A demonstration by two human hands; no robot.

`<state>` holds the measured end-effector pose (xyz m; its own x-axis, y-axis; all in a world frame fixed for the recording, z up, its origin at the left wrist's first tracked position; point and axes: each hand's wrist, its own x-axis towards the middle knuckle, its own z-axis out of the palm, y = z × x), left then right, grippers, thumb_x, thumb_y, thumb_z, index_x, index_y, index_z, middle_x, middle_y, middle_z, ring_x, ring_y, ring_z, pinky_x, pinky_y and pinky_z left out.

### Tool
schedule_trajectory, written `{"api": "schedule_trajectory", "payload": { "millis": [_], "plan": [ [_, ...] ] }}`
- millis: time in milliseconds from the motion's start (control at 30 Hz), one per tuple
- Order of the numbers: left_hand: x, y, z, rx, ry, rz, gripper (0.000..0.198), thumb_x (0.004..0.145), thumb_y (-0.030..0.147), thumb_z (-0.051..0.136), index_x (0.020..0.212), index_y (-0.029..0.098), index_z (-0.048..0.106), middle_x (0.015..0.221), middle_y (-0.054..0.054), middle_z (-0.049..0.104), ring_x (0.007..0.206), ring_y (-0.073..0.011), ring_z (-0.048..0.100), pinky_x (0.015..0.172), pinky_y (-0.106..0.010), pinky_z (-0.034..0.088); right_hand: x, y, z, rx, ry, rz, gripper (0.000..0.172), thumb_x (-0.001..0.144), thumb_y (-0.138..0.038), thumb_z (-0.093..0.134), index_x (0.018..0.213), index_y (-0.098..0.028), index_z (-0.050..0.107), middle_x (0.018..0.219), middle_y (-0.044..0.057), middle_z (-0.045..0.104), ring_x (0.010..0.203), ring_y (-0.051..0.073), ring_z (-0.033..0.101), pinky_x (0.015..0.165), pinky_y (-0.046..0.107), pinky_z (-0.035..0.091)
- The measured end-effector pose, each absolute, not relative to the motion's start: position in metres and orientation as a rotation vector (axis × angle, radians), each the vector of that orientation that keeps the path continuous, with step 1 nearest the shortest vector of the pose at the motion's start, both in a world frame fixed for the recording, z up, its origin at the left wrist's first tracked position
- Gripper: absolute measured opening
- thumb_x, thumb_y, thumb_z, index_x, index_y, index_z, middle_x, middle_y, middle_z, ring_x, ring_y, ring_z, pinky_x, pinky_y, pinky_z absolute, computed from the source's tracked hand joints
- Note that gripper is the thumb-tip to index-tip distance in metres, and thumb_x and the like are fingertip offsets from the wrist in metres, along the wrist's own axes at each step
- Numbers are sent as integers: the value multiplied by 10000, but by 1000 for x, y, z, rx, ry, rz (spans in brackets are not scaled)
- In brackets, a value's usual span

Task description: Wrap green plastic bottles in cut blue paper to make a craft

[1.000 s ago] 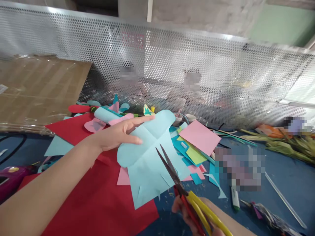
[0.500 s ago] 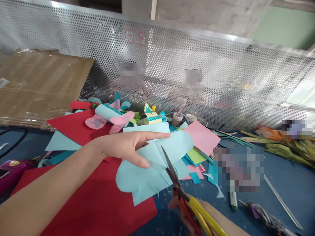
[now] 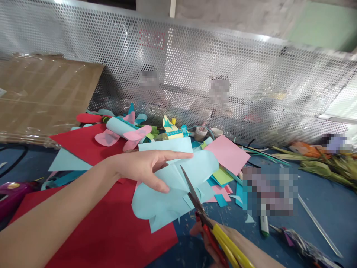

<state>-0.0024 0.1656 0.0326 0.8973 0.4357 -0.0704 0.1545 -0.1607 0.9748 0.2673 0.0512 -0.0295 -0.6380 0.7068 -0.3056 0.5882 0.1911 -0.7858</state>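
Note:
My left hand [image 3: 145, 167] holds a light blue paper cut-out [image 3: 170, 191] with rounded lobes, thumb on top and fingers stretched along its upper edge. My right hand [image 3: 220, 242] grips scissors [image 3: 208, 223] with red and yellow handles at the bottom of the view. The closed blades lie across the blue paper's right part, pointing up and left. Under the paper lies a large red sheet [image 3: 111, 230].
Pink [image 3: 227, 152], green and blue paper pieces lie to the right, paper craft figures [image 3: 122, 130] at the back. A perforated metal screen [image 3: 195, 74] bounds the blue table; cardboard [image 3: 41, 93] leans at left. A marker [image 3: 263, 225] and green leaves [image 3: 329, 167] lie right.
The blue paper has been turned and lowered toward me, with one lobe folded over. The scissors moved up into the paper and their blades came together.

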Motion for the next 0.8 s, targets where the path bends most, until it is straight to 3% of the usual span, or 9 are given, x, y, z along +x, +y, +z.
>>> {"api": "schedule_trajectory", "payload": {
  "millis": [167,333,567,800],
  "plan": [
    [-1,165,31,1742,433,260,900,739,187,760,1495,307,288,1465,-62,492,1343,-296,442,1061,-402,384,266,54,-32,-1284,-2320,1497,435,831,-407,654,1212,-246,520,768,-18,592,694,158,592,633,225,477],
    [0,165,32,1757,435,270,893,732,196,768,1489,306,307,1480,-60,474,1380,-306,385,1089,-421,353,265,55,-32,-1280,-2319,1505,432,832,-394,649,1219,-254,517,755,-22,592,678,154,595,606,215,468],
    [0,164,33,1761,440,277,879,732,175,759,1480,314,319,1515,-43,426,1402,-301,346,1086,-404,358,266,51,-29,-1281,-2335,1418,409,835,-396,636,1206,-250,547,913,24,642,783,185,616,705,264,488],
    [0,161,39,1764,476,259,851,761,175,730,1483,330,306,1487,-31,466,1375,-280,397,1054,-371,389,267,50,-30,-1265,-2342,1401,405,827,-363,636,1204,-242,549,921,29,646,772,175,609,696,254,489]
  ]
}}
